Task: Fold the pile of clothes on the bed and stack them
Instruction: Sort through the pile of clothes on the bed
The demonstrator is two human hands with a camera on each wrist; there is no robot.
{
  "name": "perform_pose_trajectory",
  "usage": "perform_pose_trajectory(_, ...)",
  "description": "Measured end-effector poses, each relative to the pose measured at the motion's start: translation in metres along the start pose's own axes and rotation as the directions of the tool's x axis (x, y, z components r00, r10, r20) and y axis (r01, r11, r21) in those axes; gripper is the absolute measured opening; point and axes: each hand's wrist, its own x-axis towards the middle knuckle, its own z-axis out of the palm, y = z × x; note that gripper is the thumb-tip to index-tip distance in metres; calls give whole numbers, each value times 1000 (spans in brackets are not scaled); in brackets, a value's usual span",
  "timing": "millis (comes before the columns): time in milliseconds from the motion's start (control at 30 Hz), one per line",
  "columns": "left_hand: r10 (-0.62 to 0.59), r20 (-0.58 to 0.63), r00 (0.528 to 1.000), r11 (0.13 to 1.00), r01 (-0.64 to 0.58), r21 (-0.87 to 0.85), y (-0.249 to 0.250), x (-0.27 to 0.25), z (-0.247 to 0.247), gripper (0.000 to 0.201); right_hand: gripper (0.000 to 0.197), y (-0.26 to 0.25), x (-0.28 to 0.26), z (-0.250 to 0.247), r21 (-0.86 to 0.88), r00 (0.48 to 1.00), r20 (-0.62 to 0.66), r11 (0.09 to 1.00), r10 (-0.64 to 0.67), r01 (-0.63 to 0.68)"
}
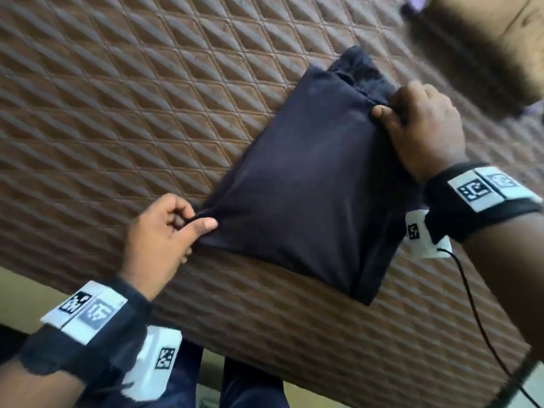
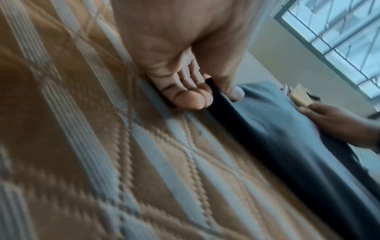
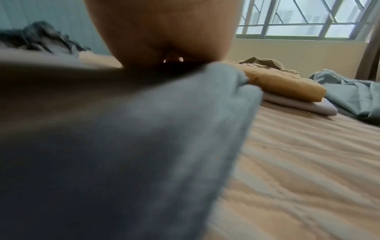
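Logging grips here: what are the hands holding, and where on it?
Both hold the folded dark garment: left hand pinches its near-left corner, right hand grips its far-right corner.

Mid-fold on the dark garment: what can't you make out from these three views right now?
- What kind of garment it is: folded over itself in the head view.
- Right hand's fingers: right wrist view is filled by blurred cloth and the hand's heel.
- Full extent of the folded stack and the loose clothes beside it: cut off by the frame edge and the near cloth.
- Dark heap, right wrist view: blurred, unidentifiable.
- Left hand's grip depth: motion-blurred.
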Motion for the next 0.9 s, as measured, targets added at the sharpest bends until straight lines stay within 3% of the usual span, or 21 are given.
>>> perform_pose_trajectory(67,43,-3,999,982,-42,182,5,-5,-5,28,49,4,-1,2,-35,1000,-13,999,-27,27)
perform_pose_trajectory(167,297,-31,954,883,-262,390,32,-7,-5,42,48,13,-15,-2,20,989,-149,1000,-14,17)
perform_pose_trajectory(233,475,-15,880,816,-434,381,58,4,7,37,48,23,-33,-3,107,985,-169,994,43,-25)
perform_pose_trajectory(333,658,98,747,680,-645,350,99,44,41,36,53,42,-61,2,161,987,-59,977,148,-137)
perform_pose_trajectory(400,656,194,730,644,-675,361,128,79,67,55,45,55,-70,5,320,969,-65,925,239,-206)
perform_pose_trajectory(467,561,290,775,631,-628,455,153,110,86,68,28,61,-73,5,512,943,-42,817,330,-264)
perform_pose_trajectory(567,522,347,779,621,-626,471,176,130,98,43,14,59,-78,2,683,925,17,672,379,-287)
perform_pose_trajectory(633,555,316,769,660,-639,395,186,125,93,32,19,58,-82,-1,762,919,20,590,393,-269)
perform_pose_trajectory(733,582,321,747,683,-663,306,195,107,87,21,27,66,-90,-8,807,915,-10,544,404,-231)
perform_pose_trajectory(800,600,349,720,686,-687,240,207,101,92,28,26,71,-89,-13,830,908,-19,513,419,-220)
perform_pose_trajectory(900,597,310,740,707,-668,234,216,113,109,25,19,80,-71,-12,841,871,-24,481,491,-248)
